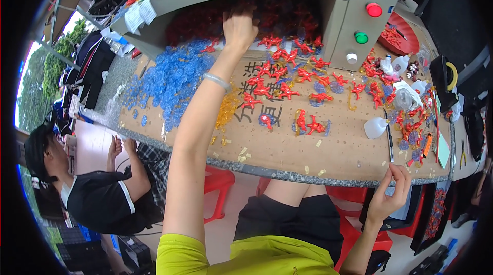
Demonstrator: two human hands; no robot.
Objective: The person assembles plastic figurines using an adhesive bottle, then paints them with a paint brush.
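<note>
My left hand reaches far forward into the opening of a grey machine housing, over a dark heap of small red plastic figures. Its fingertips are lost in shadow, so what they touch is hidden. My right hand is at the table's front edge, below a slim dark pen-like tool; its fingers are loosely bent and apart, with nothing visible in them. Left of my left forearm lies a pile of clear blue plastic pieces, and beside it a smaller pile of amber pieces.
Red figures with blue and amber bits are scattered across the brown tabletop. A white bottle, a red bowl and an orange-handled tool stand or lie at right. Another person sits at left.
</note>
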